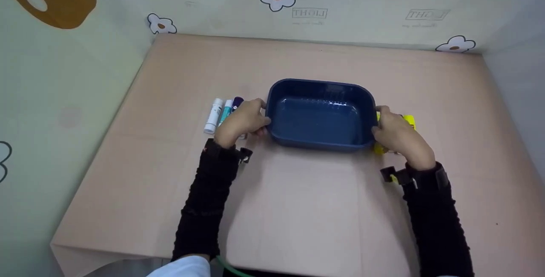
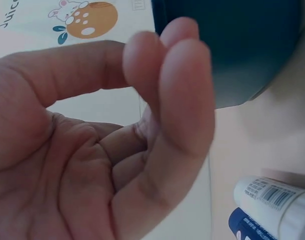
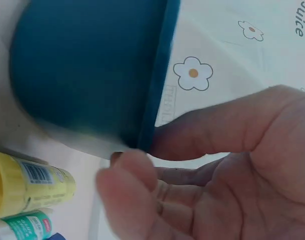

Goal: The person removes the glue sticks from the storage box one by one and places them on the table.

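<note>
I see the blue tub (image 1: pixel 321 115) lying long axis L-R betw. my hands, left hand (image 1: pixel 242 120) & right hand (image 1: pixel 398 136) each gripping a short end.

The table (image 1: pixel 298 209), covered in a pale pink sheet, is carrying a dark blue tub (image 1: pixel 321 113) near its middle. Just to the left of the tub, a white tube (image 1: pixel 213 115), a teal tube (image 1: pixel 225 112) and a dark purple tube (image 1: pixel 237 102) are lying side by side, pointing away from the person. Just to the right of the tub, a yellow tube (image 1: pixel 409 120) is lying on the sheet, mostly hidden.
</note>
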Available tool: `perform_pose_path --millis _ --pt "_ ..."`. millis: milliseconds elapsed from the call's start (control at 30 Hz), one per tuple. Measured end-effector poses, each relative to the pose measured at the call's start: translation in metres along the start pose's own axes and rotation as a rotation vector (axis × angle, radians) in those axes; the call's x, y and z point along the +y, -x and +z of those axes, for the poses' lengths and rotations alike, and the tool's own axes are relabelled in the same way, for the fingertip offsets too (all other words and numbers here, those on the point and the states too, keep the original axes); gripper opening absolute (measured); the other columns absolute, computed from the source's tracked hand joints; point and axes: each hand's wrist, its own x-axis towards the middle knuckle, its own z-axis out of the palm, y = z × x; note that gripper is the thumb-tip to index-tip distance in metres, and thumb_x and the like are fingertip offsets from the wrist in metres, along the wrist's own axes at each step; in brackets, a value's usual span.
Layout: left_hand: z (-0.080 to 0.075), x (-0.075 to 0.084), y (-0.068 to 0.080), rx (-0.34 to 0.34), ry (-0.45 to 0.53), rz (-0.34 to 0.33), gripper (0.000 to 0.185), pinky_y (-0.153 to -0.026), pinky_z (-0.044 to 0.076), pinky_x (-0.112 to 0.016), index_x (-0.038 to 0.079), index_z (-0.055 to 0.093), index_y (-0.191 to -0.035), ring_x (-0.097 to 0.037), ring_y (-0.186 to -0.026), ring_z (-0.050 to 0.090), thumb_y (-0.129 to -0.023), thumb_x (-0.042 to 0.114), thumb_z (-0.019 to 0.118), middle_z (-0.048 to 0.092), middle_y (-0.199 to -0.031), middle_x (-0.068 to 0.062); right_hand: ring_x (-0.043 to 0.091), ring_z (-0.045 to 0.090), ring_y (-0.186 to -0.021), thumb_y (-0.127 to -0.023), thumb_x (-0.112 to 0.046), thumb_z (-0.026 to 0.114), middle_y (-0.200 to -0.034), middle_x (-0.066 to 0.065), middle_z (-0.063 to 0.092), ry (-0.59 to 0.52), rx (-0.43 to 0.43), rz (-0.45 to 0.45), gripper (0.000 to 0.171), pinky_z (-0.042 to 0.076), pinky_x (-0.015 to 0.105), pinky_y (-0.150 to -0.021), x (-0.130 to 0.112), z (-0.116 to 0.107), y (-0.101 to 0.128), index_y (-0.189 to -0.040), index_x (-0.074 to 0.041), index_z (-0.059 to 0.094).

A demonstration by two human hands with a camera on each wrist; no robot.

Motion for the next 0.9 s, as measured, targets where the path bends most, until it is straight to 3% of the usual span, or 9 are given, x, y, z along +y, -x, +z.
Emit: perform_pose_path --millis 100,233,367,567,733,900 --pt "0.0 -0.002 -0.003 0.031 0.014 0.011 0.044 -0.047 0.042 -0.022 -0.004 0.041 -0.132 -0.011 -0.052 0.057 -0.092 0.009 0.051 0.059 -0.066 -0.002 0.021 0.058 -0.059 -0.094 -0.006 0.038 -0.088 0.02 0.053 -0.058 0.029 -0.027 0.061 0.048 0.03 -0.053 0.001 0.002 -0.003 -0.145 0.006 0.008" --pt "0.002 -0.005 -0.008 0.095 0.076 0.048 0.047 -0.046 0.038 -0.018 -0.003 0.038 -0.136 -0.014 -0.057 0.057 -0.093 0.009 0.051 0.062 -0.076 -0.009 0.018 0.062 -0.057 -0.095 -0.001 0.038 -0.103 0.025 0.052 -0.18 0.1 -0.053 0.058 0.054 0.032 -0.056 0.004 0.005 -0.01 -0.146 0.003 0.01" --pt "0.003 -0.009 -0.014 0.157 0.14 0.086 0.048 -0.048 0.038 -0.018 -0.001 0.037 -0.137 -0.021 -0.065 0.059 -0.093 0.009 0.052 0.063 -0.087 -0.017 0.017 0.064 -0.058 -0.095 -0.001 0.038 -0.113 0.027 0.047 -0.285 0.194 -0.075 0.053 0.055 0.033 -0.057 0.006 0.01 -0.018 -0.144 0.0 0.017" --pt "0.009 -0.013 -0.025 0.247 0.224 0.123 0.048 -0.055 0.042 -0.019 0.001 0.04 -0.137 -0.034 -0.08 0.063 -0.092 0.009 0.054 0.063 -0.092 -0.015 0.02 0.065 -0.067 -0.095 -0.001 0.038 -0.119 0.025 0.046 -0.408 0.31 -0.086 0.047 0.056 0.033 -0.062 0.009 0.015 -0.025 -0.14 -0.003 0.025" --pt "0.014 -0.014 -0.031 0.274 0.313 0.131 0.049 -0.069 0.052 -0.032 0.002 0.04 -0.138 -0.034 -0.084 0.064 -0.091 0.007 0.054 0.061 -0.1 -0.015 0.026 0.063 -0.08 -0.095 -0.003 0.038 -0.132 0.023 0.042 -0.464 0.369 -0.095 0.046 0.055 0.027 -0.063 0.009 0.017 -0.027 -0.14 -0.004 0.026" --pt "0.016 -0.014 -0.034 0.278 0.376 0.146 0.05 -0.078 0.052 -0.041 0.001 0.039 -0.139 -0.033 -0.09 0.063 -0.091 0.005 0.052 0.058 -0.105 -0.016 0.027 0.062 -0.085 -0.096 -0.007 0.038 -0.141 0.019 0.038 -0.451 0.382 -0.084 0.047 0.053 0.026 -0.068 0.008 0.017 -0.028 -0.141 -0.007 0.026"
